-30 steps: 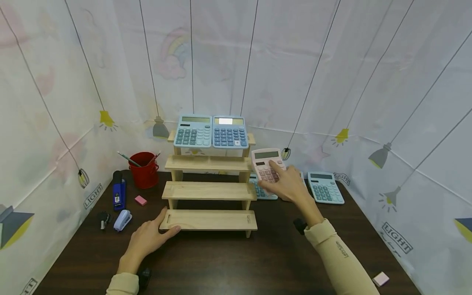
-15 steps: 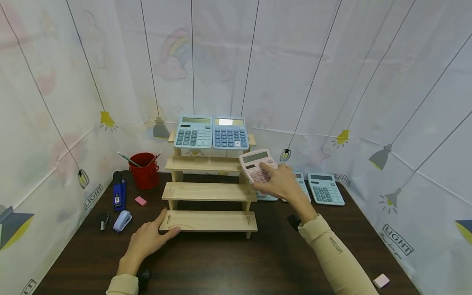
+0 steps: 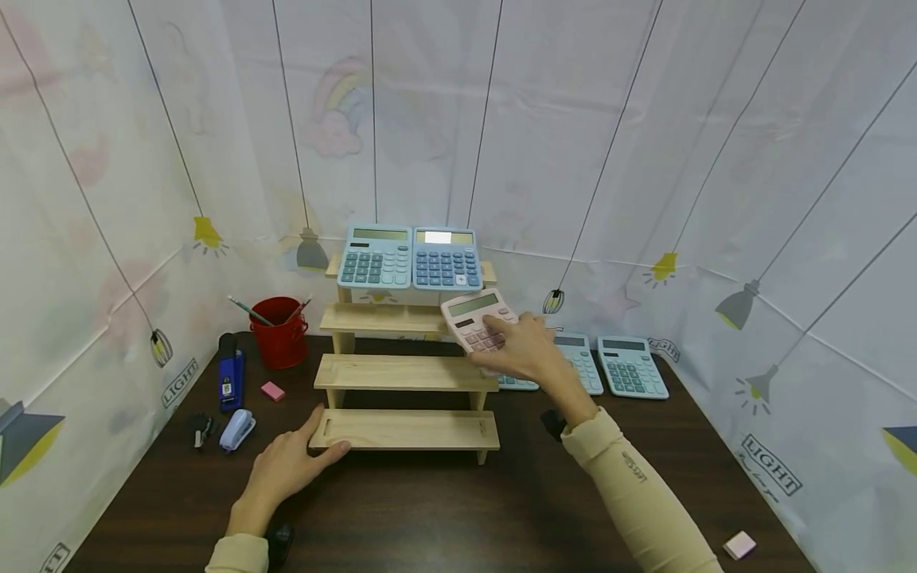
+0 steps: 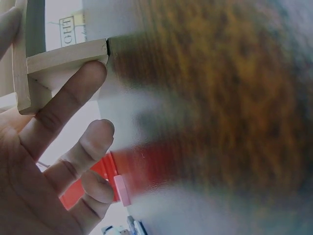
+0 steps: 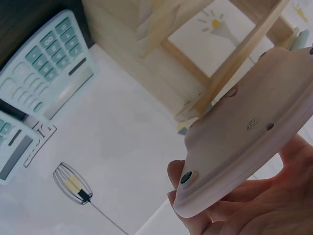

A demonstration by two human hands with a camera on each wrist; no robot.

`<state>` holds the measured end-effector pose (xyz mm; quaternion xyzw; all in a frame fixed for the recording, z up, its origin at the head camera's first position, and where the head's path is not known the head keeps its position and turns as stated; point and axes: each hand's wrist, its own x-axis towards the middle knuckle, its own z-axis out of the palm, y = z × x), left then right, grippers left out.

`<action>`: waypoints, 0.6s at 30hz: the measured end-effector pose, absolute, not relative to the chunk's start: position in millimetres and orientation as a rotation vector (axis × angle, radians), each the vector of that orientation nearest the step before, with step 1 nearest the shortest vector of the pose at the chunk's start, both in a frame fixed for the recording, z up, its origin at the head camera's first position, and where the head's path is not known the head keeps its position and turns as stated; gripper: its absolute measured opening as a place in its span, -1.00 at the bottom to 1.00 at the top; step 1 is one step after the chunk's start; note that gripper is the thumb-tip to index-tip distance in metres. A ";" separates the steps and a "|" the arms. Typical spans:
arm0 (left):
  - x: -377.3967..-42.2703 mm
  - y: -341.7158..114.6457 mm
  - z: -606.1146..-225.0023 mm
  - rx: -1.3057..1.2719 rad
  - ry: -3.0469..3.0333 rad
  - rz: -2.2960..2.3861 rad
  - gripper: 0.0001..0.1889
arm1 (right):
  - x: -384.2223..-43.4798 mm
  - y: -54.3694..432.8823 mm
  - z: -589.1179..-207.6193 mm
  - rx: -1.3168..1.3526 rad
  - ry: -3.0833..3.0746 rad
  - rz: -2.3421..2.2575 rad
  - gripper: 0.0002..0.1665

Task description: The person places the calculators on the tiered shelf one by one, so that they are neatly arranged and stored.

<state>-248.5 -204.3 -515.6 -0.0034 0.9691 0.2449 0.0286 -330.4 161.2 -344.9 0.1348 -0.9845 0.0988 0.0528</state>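
My right hand (image 3: 530, 350) grips a pink calculator (image 3: 470, 311) by its lower right part, thumb on the keys. The calculator is tilted near the right end of the second-highest shelf of a wooden four-step rack (image 3: 404, 430); contact cannot be told. Its pale back (image 5: 244, 142) shows in the right wrist view, with fingers beneath it. My left hand (image 3: 282, 465) rests at the left end of the lowest step, thumb spread along its front. In the left wrist view, the index finger (image 4: 73, 100) touches the wooden support and the other fingers bend loosely. Two blue calculators (image 3: 447, 259) lean side by side on the top step.
Light-blue calculators (image 3: 632, 368) lie at the back right behind my right arm, partly hidden. On the left are a red bucket (image 3: 279, 333) with pencils, a dark blue stapler (image 3: 232, 374), a pale stapler (image 3: 238, 430) and a pink eraser (image 3: 273, 390). Another eraser (image 3: 739, 545) lies front right.
My right hand has carried the pink calculator leftward, from beside the rack to in front of the right end of its second-highest shelf. My left hand has stayed in place.
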 end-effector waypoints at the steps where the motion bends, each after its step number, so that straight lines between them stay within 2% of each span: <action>1: -248.4 -204.3 -515.4 -0.012 2.989 0.754 0.17 | -330.5 159.0 -345.0 0.414 -2.994 0.300 -0.01; 18: -246.2 -204.5 -512.2 0.002 3.004 0.759 0.15 | -338.9 125.7 -352.9 0.436 -2.979 0.366 -0.01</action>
